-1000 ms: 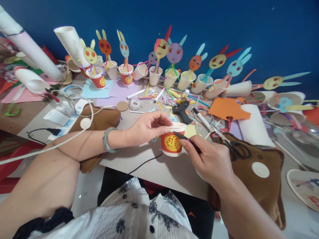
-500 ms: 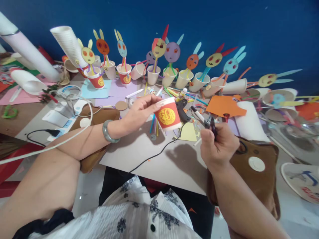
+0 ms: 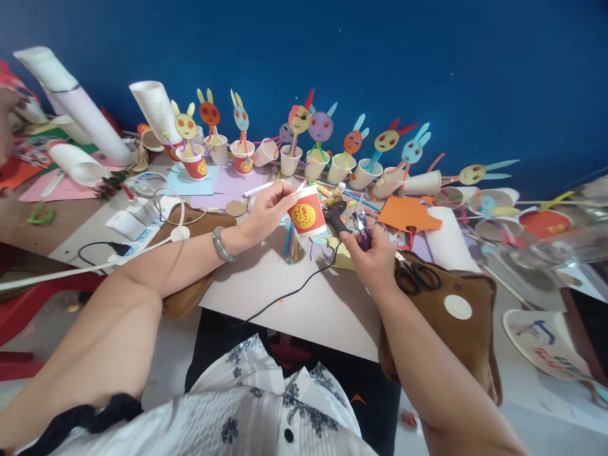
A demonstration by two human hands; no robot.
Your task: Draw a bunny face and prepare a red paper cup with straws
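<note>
My left hand (image 3: 263, 215) pinches the rim of a red and white paper cup (image 3: 306, 214) with a round yellow print. The cup is tilted and held above the table. Closed around a small dark tool (image 3: 363, 233) with a shiny part is my right hand (image 3: 375, 259), just right of the cup; the tool's kind is unclear. Behind the cup and the right hand lies a black glue gun (image 3: 336, 218), its cord trailing over the tabletop. Several thin coloured sticks (image 3: 291, 244) lie under the cup.
Paper cups with rabbit-faced figures (image 3: 186, 126) line the blue wall. Black-handled scissors (image 3: 418, 277) rest on a brown cushion (image 3: 446, 335) at the right. A white cable (image 3: 95, 275) crosses my left arm near a power strip (image 3: 164, 212). Another person's hand (image 3: 6, 123) shows far left.
My left hand has raised and tilted the cup. My right hand moved away from the cup with the dark tool, then came back leftward. The camera view has shifted.
</note>
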